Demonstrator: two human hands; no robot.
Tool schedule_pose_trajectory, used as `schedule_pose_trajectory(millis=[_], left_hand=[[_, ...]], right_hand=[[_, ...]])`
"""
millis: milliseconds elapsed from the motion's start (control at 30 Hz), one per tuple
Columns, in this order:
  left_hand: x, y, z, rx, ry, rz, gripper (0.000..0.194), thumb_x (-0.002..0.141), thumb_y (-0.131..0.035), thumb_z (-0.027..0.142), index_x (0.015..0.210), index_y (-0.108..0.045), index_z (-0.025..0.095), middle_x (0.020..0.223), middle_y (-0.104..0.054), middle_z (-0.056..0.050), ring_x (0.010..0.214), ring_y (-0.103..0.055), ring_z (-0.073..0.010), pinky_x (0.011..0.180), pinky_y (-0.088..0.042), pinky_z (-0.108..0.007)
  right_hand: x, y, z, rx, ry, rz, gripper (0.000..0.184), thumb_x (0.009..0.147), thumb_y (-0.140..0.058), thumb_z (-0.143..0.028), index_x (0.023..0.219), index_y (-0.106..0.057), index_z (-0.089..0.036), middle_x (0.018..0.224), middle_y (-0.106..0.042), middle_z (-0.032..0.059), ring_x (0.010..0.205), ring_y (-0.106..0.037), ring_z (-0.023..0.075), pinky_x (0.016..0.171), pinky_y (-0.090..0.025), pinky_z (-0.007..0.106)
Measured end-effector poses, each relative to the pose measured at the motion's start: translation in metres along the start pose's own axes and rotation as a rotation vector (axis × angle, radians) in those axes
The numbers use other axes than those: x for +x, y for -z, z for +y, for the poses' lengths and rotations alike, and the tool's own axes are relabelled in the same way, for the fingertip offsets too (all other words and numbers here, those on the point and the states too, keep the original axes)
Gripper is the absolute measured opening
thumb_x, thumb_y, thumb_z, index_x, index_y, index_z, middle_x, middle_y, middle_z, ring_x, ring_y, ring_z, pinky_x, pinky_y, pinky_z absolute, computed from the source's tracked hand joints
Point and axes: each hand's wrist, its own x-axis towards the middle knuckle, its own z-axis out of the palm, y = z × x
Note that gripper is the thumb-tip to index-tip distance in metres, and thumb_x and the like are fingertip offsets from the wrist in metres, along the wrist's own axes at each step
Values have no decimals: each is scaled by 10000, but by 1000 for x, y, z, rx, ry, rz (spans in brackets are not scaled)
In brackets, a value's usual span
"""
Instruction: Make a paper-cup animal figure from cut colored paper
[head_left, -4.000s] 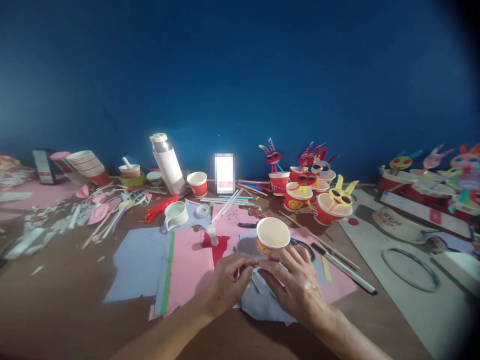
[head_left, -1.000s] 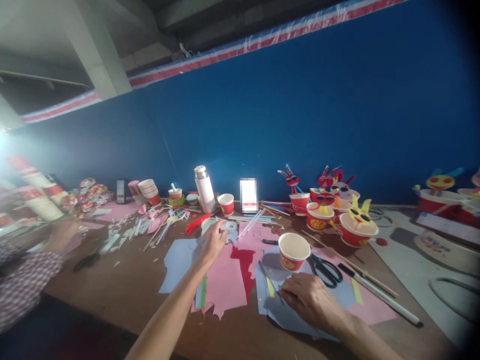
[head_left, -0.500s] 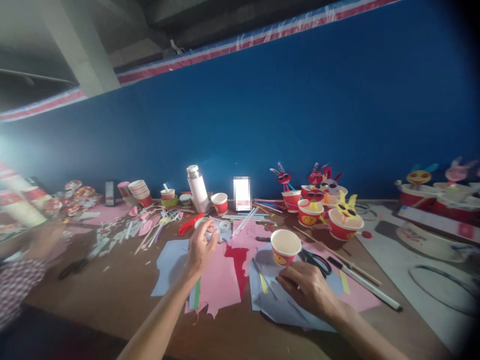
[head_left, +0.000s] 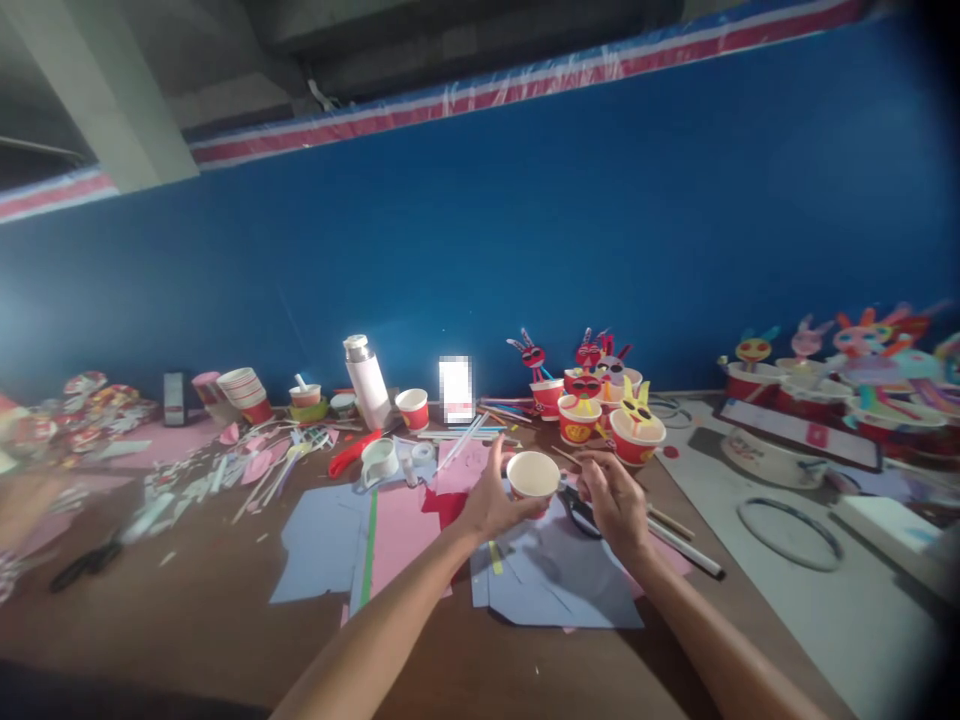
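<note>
My left hand (head_left: 491, 500) is spread around the left side of a red-and-white paper cup (head_left: 533, 476). Its thumb crosses the cup's front, and a finger points up beside the rim. To the right of the cup, my right hand (head_left: 616, 502) has its fingers curled together, over or beside a thin wooden stick (head_left: 671, 523). What those fingers hold, if anything, is hidden. Black-handled scissors (head_left: 579, 515) lie between the cup and my right hand. Beneath both hands are light-blue paper sheets (head_left: 566, 590) and cut pink paper (head_left: 401, 545).
A white flask (head_left: 367, 385), another paper cup (head_left: 412, 410) and tape rolls (head_left: 421, 456) stand beyond. Cups with paper rabbits (head_left: 637, 432) are at the back right. A white marker (head_left: 697, 555) lies on the right. Paper scraps and another person's blurred arm (head_left: 34, 505) are at the left.
My left hand has gone from the tape rolls to the paper cup. My right hand has moved from the blue paper in front of the cup to its right side. The view has turned right.
</note>
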Motion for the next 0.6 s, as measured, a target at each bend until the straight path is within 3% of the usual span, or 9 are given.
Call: schedule_pose_trajectory(millis=[133, 233, 300, 400, 467, 600], left_hand=[[3, 3, 5, -63, 8, 17, 1000, 612, -760, 391, 1402, -183, 187, 1305, -453, -184, 1226, -419, -321, 975, -361, -458], [-3, 17, 10, -77, -30, 14, 939, 660, -730, 363, 1397, -173, 197, 1297, -462, -175, 1161, -485, -299, 917, -428, -427], [-12, 35, 14, -74, -81, 5, 938, 674, -718, 333, 1400, -140, 192, 1290, -468, -176, 1116, -523, -279, 916, -438, -421], [-29, 72, 18, 25, -124, 89, 949, 685, -702, 316, 1410, -105, 185, 1324, -432, -173, 1155, -494, -280, 972, -397, -446], [-43, 97, 19, 121, -107, 144, 926, 677, -708, 326, 1407, -154, 196, 1361, -399, -152, 1229, -421, -292, 1018, -351, -453], [-68, 128, 14, 252, -54, 100, 761, 681, -705, 319, 1337, -345, 179, 1322, -462, -140, 1192, -467, -298, 1000, -390, -428]], right_hand=[[0, -2, 2, 31, -54, -5, 251, 905, -397, -399, 924, -540, -193, 542, -496, -47, 455, -487, 110, 445, -405, 208], [0, -2, 2, 27, -74, -25, 256, 899, -407, -400, 924, -554, -192, 557, -522, -36, 473, -507, 113, 464, -421, 209], [1, -1, 2, 15, -84, -36, 260, 897, -406, -401, 925, -555, -189, 554, -522, -34, 477, -509, 115, 470, -422, 211], [0, -2, 4, -10, -91, -68, 275, 899, -394, -412, 904, -554, -188, 538, -517, -36, 475, -511, 118, 481, -421, 218], [-1, -3, 4, -33, -90, -109, 286, 897, -392, -419, 879, -560, -188, 518, -509, -40, 468, -509, 121, 485, -414, 222], [-5, -5, 1, -103, -66, -205, 275, 881, -425, -409, 839, -587, -191, 506, -522, -37, 484, -513, 129, 501, -394, 228]])
